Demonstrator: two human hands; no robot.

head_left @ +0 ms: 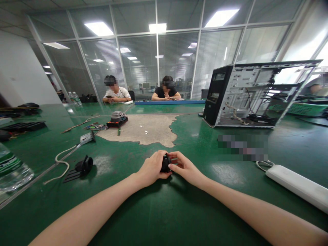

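Open PC case stands far R on the green table, white power strip nearer, water bottle far L.

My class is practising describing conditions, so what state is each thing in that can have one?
Computer case: upright, side open
Green tabletop: covering torn, pale patch exposed
Small black part: held in both hands
Left hand: curled around it
Right hand: fingertips on it
Ceiling lights: on
Left cable: loose, uncoiled
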